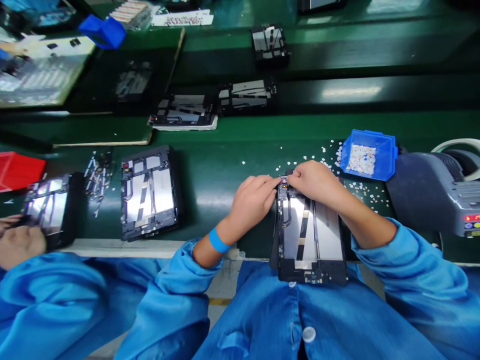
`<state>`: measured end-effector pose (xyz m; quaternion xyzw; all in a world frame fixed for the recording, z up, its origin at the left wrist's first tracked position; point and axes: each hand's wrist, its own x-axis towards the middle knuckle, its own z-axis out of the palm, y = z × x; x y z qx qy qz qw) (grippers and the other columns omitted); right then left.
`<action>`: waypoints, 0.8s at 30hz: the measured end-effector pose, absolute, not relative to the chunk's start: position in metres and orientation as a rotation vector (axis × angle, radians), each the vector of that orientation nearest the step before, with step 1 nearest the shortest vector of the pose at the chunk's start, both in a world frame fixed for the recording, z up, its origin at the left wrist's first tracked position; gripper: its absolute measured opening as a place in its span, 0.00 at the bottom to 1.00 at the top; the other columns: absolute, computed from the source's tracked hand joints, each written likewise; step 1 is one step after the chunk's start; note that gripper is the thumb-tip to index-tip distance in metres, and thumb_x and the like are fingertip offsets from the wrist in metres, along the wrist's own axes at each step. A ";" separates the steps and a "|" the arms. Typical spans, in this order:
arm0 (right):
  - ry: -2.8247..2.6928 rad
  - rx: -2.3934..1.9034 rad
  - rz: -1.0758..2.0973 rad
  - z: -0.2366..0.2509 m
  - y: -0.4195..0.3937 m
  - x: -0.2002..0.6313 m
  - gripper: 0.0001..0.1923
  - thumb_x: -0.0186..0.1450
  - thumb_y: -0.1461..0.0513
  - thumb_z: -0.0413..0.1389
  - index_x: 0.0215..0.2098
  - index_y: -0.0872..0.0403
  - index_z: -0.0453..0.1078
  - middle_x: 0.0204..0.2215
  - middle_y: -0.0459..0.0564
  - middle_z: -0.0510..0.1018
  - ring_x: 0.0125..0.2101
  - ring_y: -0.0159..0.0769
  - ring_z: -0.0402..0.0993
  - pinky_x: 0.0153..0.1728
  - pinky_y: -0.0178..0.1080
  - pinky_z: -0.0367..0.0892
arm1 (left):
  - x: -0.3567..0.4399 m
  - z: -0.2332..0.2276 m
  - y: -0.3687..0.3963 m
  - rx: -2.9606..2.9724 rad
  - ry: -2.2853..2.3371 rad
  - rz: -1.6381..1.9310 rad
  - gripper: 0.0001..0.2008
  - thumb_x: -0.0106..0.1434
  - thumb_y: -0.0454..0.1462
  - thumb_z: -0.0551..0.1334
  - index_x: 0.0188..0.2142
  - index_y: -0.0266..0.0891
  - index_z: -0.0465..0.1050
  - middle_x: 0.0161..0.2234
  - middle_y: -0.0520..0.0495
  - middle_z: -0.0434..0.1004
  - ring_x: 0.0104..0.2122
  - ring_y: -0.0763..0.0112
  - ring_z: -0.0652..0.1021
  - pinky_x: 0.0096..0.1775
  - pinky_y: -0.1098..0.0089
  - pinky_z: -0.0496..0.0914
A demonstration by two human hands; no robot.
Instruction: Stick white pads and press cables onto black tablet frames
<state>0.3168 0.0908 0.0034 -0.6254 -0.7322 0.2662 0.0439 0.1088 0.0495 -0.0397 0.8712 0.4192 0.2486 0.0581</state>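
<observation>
- While both hands meet at the far edge of an opened tablet chassis (309,235), left hand (253,200) has fingertips pinched at the top-edge component; a blue wristband (218,241) circles that wrist.
- Right hand (315,181) is curled over the same spot, fingers pressing down on a tiny part; can't tell what the part is, too small & covered.
- Chassis lies open-side up, near end overhanging the bench edge w/ the person's lap below, far end on the green belt (213,180).
- Judgement: to do this well, keep left hand bracing the frame, seat the part square, press lightly & evenly, since the overhang could let the frame tip.
- Blue bin (369,152) of small white bits sits just right of the hands; loose white bits (360,192) scattered around it.
- Grey machine (431,192) further right.
- Second open chassis (150,192) lies well left on the belt; more units further back.
- Far left: a co-worker's hand (18,245) on another unit (47,207), red bin (18,170) beside.
</observation>
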 end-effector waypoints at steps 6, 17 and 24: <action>-2.295 -1.925 0.679 -0.002 0.093 0.314 0.16 0.64 0.58 0.54 0.21 0.53 0.74 0.19 0.49 0.73 0.22 0.33 0.60 0.26 0.40 0.48 | 0.110 -0.038 0.051 2.678 1.247 0.720 0.15 0.76 0.33 0.55 0.56 0.35 0.77 0.48 0.41 0.83 0.45 0.61 0.80 0.45 0.60 0.72; -2.253 -1.801 0.666 -0.009 0.086 0.325 0.11 0.68 0.58 0.57 0.31 0.54 0.78 0.27 0.49 0.80 0.28 0.37 0.71 0.30 0.38 0.56 | 0.113 -0.027 0.051 2.924 1.312 0.328 0.17 0.76 0.34 0.54 0.60 0.40 0.75 0.48 0.39 0.81 0.40 0.58 0.75 0.37 0.60 0.65; -2.526 -1.238 0.256 -0.036 0.048 0.349 0.19 0.74 0.67 0.49 0.57 0.53 0.77 0.40 0.55 0.79 0.40 0.42 0.70 0.41 0.40 0.64 | 0.102 -0.015 0.078 2.867 1.069 0.123 0.19 0.77 0.35 0.52 0.60 0.44 0.76 0.46 0.43 0.80 0.40 0.60 0.74 0.39 0.62 0.65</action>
